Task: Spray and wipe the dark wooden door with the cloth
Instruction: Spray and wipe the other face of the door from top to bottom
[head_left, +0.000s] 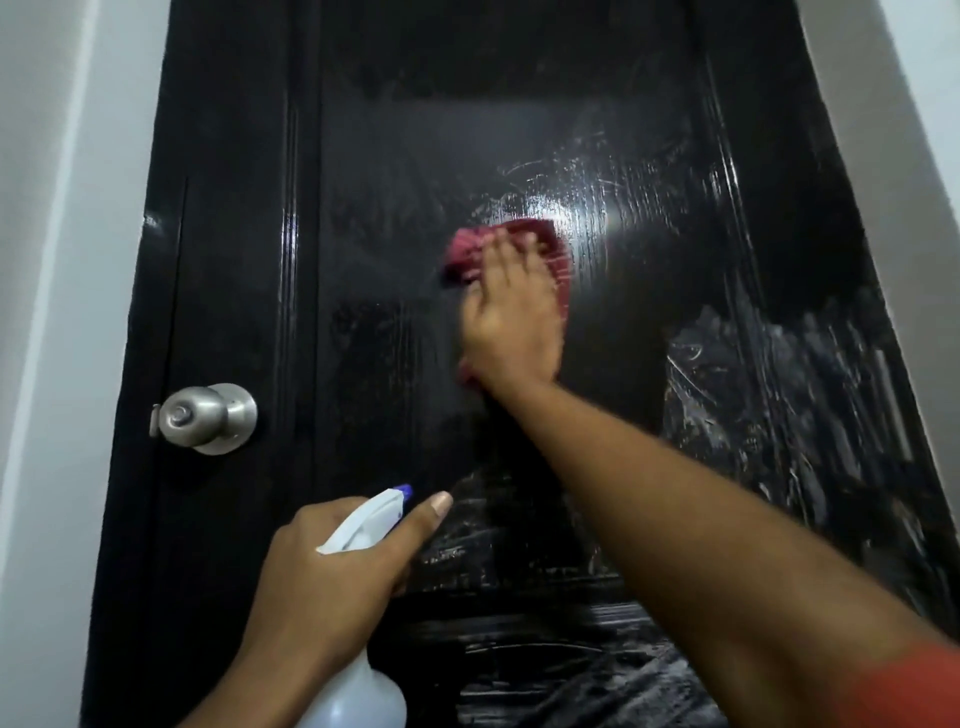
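The dark wooden door (395, 218) fills the view, glossy with wet streaks across its middle and right side. My right hand (511, 317) presses a red cloth (470, 249) flat against the central panel, fingers spread and pointing up. Lower down, my left hand (332, 566) grips a white spray bottle (358, 691) by its neck; its trigger head with a blue nozzle (402, 490) points at the door, and my forefinger lies straight along the head.
A round silver door knob (205, 418) sticks out at the door's left edge. White walls (57, 312) flank the door on both sides. Wet smears cover the lower right panel (779, 415).
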